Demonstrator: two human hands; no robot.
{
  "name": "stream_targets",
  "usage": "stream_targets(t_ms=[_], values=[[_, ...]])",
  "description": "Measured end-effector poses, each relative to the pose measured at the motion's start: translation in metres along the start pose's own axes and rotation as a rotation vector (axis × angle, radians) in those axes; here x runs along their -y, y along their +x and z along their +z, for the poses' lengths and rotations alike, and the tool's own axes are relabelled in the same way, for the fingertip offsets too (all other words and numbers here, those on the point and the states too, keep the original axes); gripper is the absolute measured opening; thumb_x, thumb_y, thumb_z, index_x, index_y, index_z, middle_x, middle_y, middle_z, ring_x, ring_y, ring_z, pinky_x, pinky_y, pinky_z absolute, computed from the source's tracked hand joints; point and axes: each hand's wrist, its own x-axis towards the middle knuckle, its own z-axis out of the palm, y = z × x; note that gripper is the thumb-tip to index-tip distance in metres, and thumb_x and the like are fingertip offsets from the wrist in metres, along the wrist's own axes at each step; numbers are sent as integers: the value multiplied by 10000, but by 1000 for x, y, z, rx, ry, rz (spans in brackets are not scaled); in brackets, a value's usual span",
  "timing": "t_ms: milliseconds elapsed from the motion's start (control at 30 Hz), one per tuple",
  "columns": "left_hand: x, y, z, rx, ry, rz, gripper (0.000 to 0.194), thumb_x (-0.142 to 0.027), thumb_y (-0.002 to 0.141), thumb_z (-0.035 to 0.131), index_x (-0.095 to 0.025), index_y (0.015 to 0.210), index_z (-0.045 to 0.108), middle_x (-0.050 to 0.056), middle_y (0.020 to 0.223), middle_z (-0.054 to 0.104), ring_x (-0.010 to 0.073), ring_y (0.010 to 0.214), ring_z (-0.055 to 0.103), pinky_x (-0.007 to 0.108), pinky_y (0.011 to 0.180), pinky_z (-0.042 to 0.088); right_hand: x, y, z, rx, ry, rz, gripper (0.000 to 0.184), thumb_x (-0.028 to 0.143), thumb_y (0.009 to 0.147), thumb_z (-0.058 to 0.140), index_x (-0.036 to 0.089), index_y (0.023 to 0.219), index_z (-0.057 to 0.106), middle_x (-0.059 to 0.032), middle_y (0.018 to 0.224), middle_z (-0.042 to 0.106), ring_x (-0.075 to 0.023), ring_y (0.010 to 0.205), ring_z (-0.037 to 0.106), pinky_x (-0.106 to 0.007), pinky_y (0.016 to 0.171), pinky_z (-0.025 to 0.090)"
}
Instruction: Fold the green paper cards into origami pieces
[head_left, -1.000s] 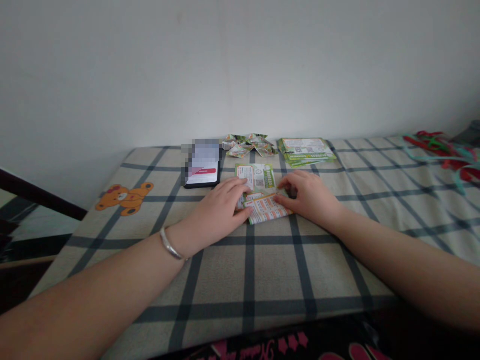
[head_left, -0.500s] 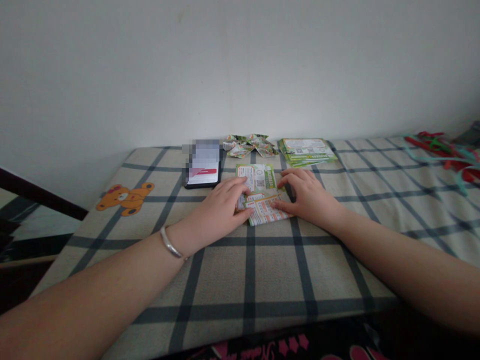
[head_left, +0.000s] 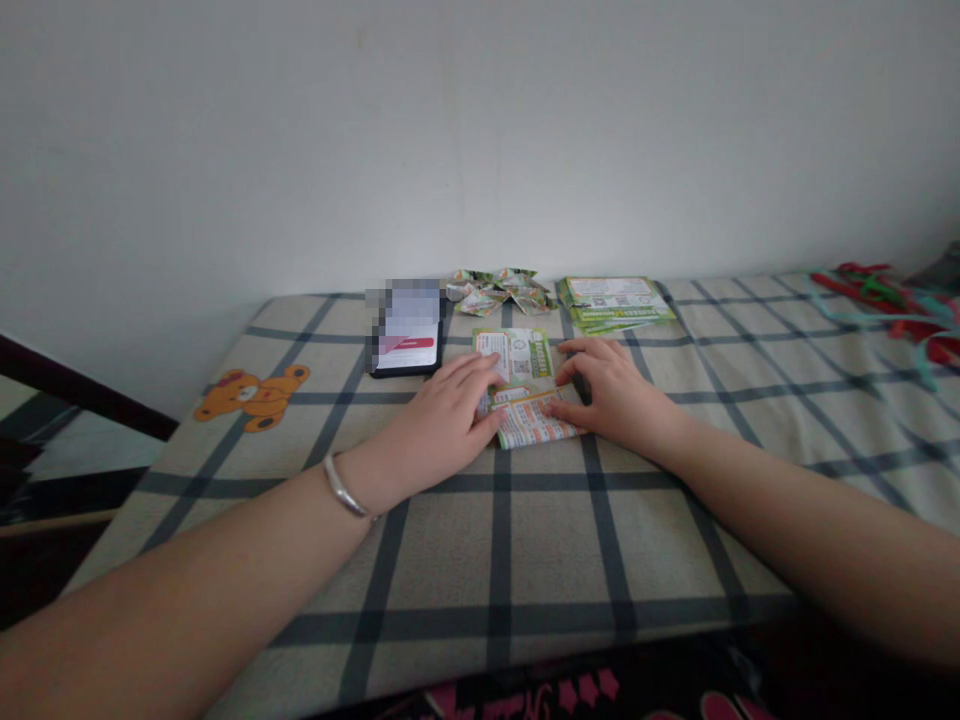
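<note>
I have the folded leaflet (head_left: 523, 385) flat on the checked tablecloth (head_left: 450, 560), between my left hand (head_left: 446, 415) and right hand (head_left: 622, 395), with both touching its side edges. Its long axis runs away from me toward the wall (head_left: 480, 140), its near end skewed a little to the right. A crease crosses the sheet, the orange-printed panel on my side and the green-edged panel with a square code on the far side.

My left hand lies low, fingers bent over the left edge, with a modest gap between thumb and fingers. My right hand is curled but unclosed, thumb on the near panel and fingertips at the right edge; I can't tell how hard either presses.

Beyond the leaflet sit the folded paper pieces (head_left: 502, 293), between the phone (head_left: 409, 345) on the left and the stack of leaflets (head_left: 619, 302) on the right.
</note>
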Motion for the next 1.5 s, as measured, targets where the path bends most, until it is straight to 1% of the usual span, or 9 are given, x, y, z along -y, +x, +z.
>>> stream_targets(t_ms=[167, 433, 567, 800, 933, 1167, 1267, 1367, 1500], values=[[-2, 1, -3, 52, 0, -7, 344, -295, 909, 550, -137, 1214, 540, 144, 1476, 441, 268, 1424, 324, 478, 1180, 290, 2, -2, -3, 2, -81, 7, 349, 466, 796, 688, 174, 969, 609, -155, 1262, 581, -313, 1228, 508, -488, 1057, 408], [3, 1, 4, -9, -40, -14, 309, -298, 861, 620, -169, 1126, 529, 150, 1435, 477, 286, 1415, 328, 530, 1153, 316, 2, -2, -2, 9, -66, 38, 368, 486, 796, 676, 193, 996, 578, -149, 1225, 590, -330, 1223, 512, -523, 1040, 412], [3, 2, 3, -5, -57, -16, 313, -283, 844, 639, -168, 1114, 530, 151, 1445, 465, 302, 1449, 254, 551, 1160, 292, 1, -2, -1, 19, -57, 43, 361, 486, 793, 682, 189, 972, 584, -169, 1280, 560, -339, 1267, 486, -531, 1061, 394], [1, 2, 0, 7, -69, -34, 371, -276, 834, 642, -145, 1163, 530, 156, 1443, 472, 303, 1453, 248, 539, 1162, 300, 0, 1, -1, 14, -12, -80, 244, 413, 821, 673, 185, 867, 598, -174, 1296, 562, -317, 1292, 469, -513, 1085, 378], [2, 1, 0, -18, -49, 12, 437, -276, 850, 628, -120, 1240, 506, 159, 1420, 493, 307, 1446, 260, 535, 1165, 300, 2, 1, -3, -4, 61, -146, 182, 361, 842, 651, 201, 841, 565, -148, 1232, 597, -283, 1227, 512, -481, 1040, 419], [0, 4, -3, -69, -86, 76, 300, -236, 812, 677, -169, 1080, 561, 106, 1347, 548, 305, 1383, 351, 534, 1144, 326, 6, 1, -8, 41, 164, -122, 186, 314, 832, 661, 221, 870, 505, -91, 1107, 642, -243, 1076, 579, -415, 951, 450], [-1, 5, -4, -77, -102, 81, 274, -216, 799, 692, -183, 1039, 564, 90, 1263, 582, 283, 1299, 437, 519, 1115, 360, 9, 2, -11, 56, 157, -73, 196, 306, 812, 675, 225, 858, 502, -51, 952, 645, -219, 925, 592, -359, 822, 463], [-1, 5, -4, -48, -105, 91, 258, -211, 814, 683, -189, 1042, 563, 75, 1178, 604, 254, 1194, 508, 488, 1065, 408, 12, 1, -13, 77, 124, 1, 199, 324, 802, 672, 219, 846, 509, -21, 805, 604, -181, 744, 550, -299, 655, 415], [-1, 5, -4, -49, -81, 91, 255, -228, 824, 691, -176, 1040, 567, 76, 1130, 616, 257, 1151, 516, 477, 1036, 422, 13, 0, -15, 66, 156, 23, 175, 300, 799, 662, 214, 846, 518, -4, 776, 581, -156, 698, 520, -273, 613, 376]])
